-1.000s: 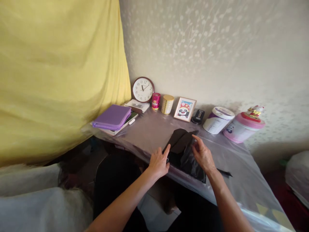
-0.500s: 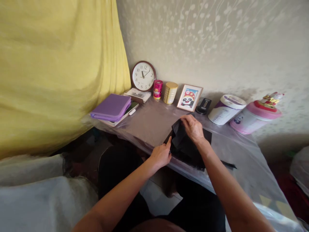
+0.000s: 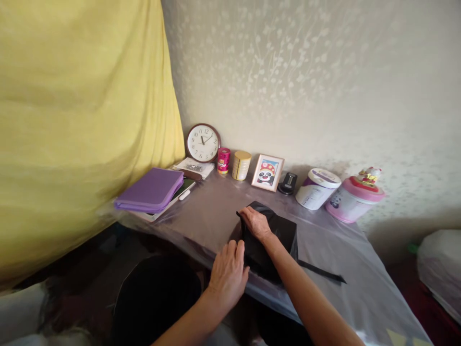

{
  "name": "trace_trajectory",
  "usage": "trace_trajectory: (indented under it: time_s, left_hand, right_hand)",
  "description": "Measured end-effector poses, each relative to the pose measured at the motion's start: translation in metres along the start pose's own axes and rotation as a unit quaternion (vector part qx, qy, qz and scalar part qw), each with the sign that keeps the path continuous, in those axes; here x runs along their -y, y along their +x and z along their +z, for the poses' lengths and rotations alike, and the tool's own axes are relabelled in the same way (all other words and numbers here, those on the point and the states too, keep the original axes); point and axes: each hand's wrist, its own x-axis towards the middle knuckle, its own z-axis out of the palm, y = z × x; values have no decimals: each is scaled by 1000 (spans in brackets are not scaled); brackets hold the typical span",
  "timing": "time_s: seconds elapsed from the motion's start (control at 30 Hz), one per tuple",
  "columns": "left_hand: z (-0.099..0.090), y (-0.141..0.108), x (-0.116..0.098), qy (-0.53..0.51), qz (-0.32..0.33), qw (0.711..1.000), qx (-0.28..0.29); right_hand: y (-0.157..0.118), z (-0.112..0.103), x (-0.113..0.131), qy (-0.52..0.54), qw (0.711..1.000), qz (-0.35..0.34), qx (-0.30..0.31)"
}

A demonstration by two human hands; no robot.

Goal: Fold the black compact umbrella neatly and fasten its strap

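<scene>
A dark, box-like bundle wrapped in a thin, glossy black sheet (image 3: 277, 235) lies near the table's front edge. My right hand (image 3: 255, 222) reaches over it, fingers closed on the sheet at its left end, where a fold stands up. Below and to the left, my left hand (image 3: 228, 271) is at the near left corner, fingers bent and drawn together against the sheet's edge; its fingertips are partly hidden. What lies under the wrapping cannot be seen. A narrow black strip (image 3: 322, 271) lies to the right of the bundle.
Along the wall stand a round clock (image 3: 203, 142), a pink can (image 3: 224, 161), a yellow-lidded can (image 3: 241, 166), a panda picture frame (image 3: 267, 173), a black stapler-like object (image 3: 287, 183) and two tubs (image 3: 319, 190). A purple folder (image 3: 149, 190) lies left on a plastic-covered table (image 3: 212, 206).
My right hand has moved to the bundle's left end and pressed lower, bringing the raised sheet down. My left hand has drawn in its pointing finger and shifted nearer me. The view has tilted up.
</scene>
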Motion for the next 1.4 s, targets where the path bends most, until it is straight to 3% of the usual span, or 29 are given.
trace_trajectory:
  time_s: [0.13,0.2,0.5,0.7,0.83,0.9,1.0,1.07,1.13,1.27,1.4]
  left_hand:
    - [-9,12,-8,0,157,986,-47]
    - [-6,20,-9,8,183,982,-52]
    - [40,16,4,58,108,991,-55]
    - [44,17,2,66,77,994,-27]
    - [51,17,4,63,72,995,-25]
    - [57,16,5,61,71,995,-28]
    - [63,17,6,59,62,996,-20]
    - [62,18,5,56,51,997,-6]
    - [56,19,4,46,43,998,17]
    - [39,21,1,23,30,997,72]
    - [31,22,-1,25,42,996,77]
  right_hand:
    - [2,-1,2,-32,999,5,22]
    - [1,0,1,-33,999,6,18]
    - [0,3,-3,-19,998,-9,-55]
    - [-18,-10,-6,16,991,-123,-45]
    - [-19,-17,-26,-5,986,-164,-17]
    - [-9,-19,-41,-25,991,-129,6]
    - [8,-24,-65,-69,996,16,47]
    - [13,-30,-78,-88,990,101,45]
    - [10,-38,-88,-94,985,142,21]
    - [-21,-55,-98,-76,982,172,-24]
    - [-70,-72,-101,-52,981,179,-50]
